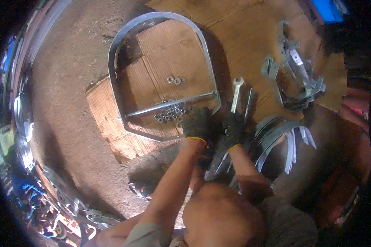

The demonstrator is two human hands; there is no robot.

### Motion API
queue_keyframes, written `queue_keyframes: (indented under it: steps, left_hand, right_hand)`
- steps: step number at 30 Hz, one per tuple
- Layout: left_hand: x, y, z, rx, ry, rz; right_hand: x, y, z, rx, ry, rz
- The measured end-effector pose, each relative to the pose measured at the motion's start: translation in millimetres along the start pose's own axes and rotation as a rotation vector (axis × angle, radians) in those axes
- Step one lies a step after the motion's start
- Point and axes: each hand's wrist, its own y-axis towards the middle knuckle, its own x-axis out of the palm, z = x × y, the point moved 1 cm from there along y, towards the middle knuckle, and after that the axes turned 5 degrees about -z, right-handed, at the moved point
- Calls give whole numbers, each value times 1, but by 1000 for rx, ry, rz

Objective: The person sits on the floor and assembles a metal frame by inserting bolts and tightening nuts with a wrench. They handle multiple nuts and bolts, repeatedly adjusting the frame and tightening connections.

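Floor (pixel 70 123): bare earth, partly covered by flattened cardboard (pixel 169 49); all work lies on it.
D-shaped frame (pixel 119 49): grey steel hoop, flat on the cardboard, curved end far, straight crossbar near; just left of and beyond the hands.
Curved strap pile (pixel 276 140): bent grey strips, right of the hands, close by.
Bracket pile (pixel 297 78): galvanised pieces, far right, well apart from the hands.
Metal strip (pixel 218 160): the held work; long axis runs from the knees up toward the far side, between both hands.
Spanner (pixel 236 94): open-ended, long axis near-to-far, head pointing away, just beyond the right hand.
Left hand (pixel 198 122): dark glove, curled closed at the frame's near right corner; what it grips is hidden.
Right hand (pixel 234 128): dark glove, fingers closed around the spanner shank; nearer to the spanner than the left.
Nuts (pixel 171 112): loose cluster along the crossbar, just left of the left hand; a few washers (pixel 176 80) farther off.
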Motion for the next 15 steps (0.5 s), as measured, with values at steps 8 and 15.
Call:
queue_keyframes:
  steps: [8,15]
  left_hand:
    - [-60,-51,4,149,23,-149]
    - [-272,-145,10,342,71,475]
  right_hand:
    - [-71,-23,-46,530,1395,-154]
    - [-171,-23,-50,277,1682,-87]
